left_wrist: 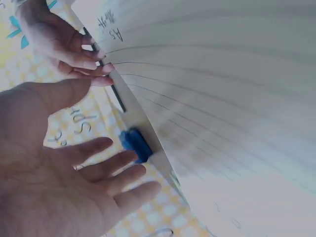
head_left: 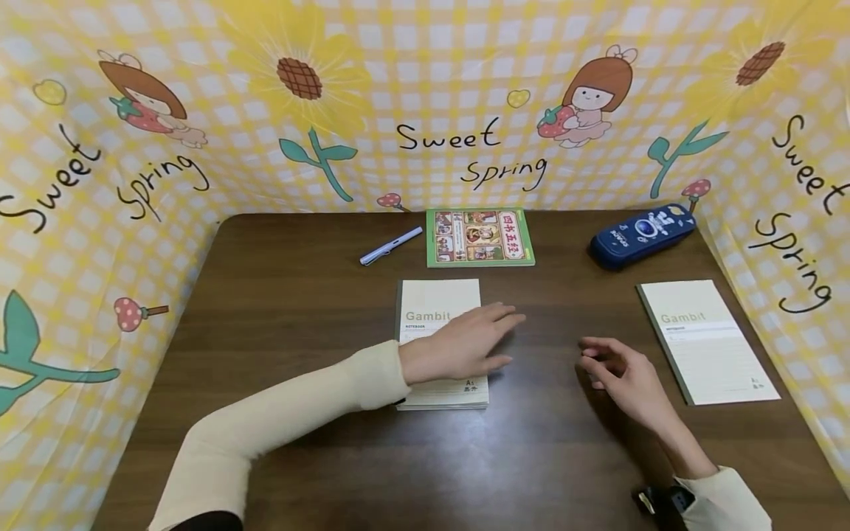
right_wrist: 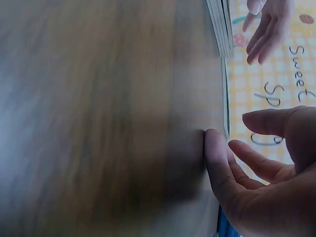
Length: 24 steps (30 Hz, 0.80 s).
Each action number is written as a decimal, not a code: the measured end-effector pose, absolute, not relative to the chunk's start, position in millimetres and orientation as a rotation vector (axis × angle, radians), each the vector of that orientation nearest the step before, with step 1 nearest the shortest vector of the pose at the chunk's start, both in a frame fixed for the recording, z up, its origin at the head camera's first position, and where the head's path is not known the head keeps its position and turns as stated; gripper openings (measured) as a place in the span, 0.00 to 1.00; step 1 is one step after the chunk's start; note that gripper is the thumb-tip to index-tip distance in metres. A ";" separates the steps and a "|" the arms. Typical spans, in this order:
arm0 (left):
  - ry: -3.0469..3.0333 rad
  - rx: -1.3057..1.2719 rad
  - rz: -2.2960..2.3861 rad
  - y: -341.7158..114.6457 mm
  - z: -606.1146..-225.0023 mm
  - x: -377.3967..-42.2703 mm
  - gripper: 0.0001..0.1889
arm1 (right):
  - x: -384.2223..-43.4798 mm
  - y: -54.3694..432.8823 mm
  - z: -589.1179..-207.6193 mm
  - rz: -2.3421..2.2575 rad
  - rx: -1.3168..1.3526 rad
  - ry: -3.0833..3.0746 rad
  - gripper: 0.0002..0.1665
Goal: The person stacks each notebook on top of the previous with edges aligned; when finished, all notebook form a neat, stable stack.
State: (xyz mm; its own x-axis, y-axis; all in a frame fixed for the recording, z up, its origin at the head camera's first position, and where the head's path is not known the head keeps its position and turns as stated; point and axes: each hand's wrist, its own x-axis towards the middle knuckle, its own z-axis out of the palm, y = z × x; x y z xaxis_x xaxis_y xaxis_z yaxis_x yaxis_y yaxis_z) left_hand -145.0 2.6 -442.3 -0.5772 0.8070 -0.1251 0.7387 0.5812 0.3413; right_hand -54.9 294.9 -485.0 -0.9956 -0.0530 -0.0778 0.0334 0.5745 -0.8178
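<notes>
My left hand (head_left: 461, 343) reaches across a stack of cream Gambit notebooks (head_left: 438, 295), its fingers straight and pointing right past the stack's edge. In the left wrist view the palm (left_wrist: 64, 182) shows bare, holding nothing, beside the lined cover (left_wrist: 207, 89). Part of the top cover is hidden under the hand and sleeve. To the right, my right hand (head_left: 627, 380) hovers low over the brown table, its fingers loosely bent and nothing in them. A single matching notebook (head_left: 710, 343) lies just right of that hand.
Behind the stack lie a green-bordered picture book (head_left: 479, 237) and a light blue pen (head_left: 390, 246). A dark blue pencil case (head_left: 643, 236) sits at the back right. Yellow checked cloth (head_left: 425, 88) walls off the table's back and sides.
</notes>
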 end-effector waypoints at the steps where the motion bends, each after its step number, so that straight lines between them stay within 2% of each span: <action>1: 2.516 1.312 0.346 10.0 -442.4 -146.9 0.38 | -53.4 298.7 -484.6 -1.402 -0.011 2.721 0.22; 17: 2.271 1.523 0.027 125.2 -438.5 -155.3 0.37 | -33.0 353.2 -476.9 -1.200 0.113 3.026 0.21; 24: 2.238 1.557 -0.166 177.4 -445.5 -134.3 0.40 | -23.2 387.3 -474.5 -1.038 0.218 3.230 0.22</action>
